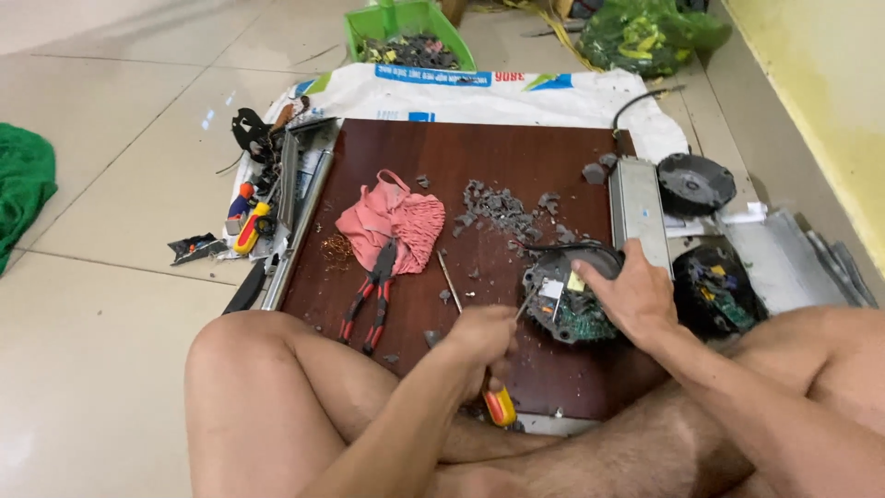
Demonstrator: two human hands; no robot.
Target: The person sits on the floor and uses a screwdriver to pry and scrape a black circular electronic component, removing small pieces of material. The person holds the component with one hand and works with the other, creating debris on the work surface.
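Note:
My left hand (484,337) is shut on a screwdriver with a yellow and red handle (500,406); its shaft points up and right into a round black device with a green circuit board (564,312). My right hand (631,293) presses on that device's right side and holds it down on a dark wooden board (415,152). Both my knees frame the board's near edge.
On the board lie red-handled pliers (371,297), a pink cloth (395,224), a copper wire coil (336,249) and grey debris (502,207). A metal box (638,198), a black round housing (696,182) and another round device (714,290) sit right. Tools (251,226) lie left; a green bin (406,32) stands behind.

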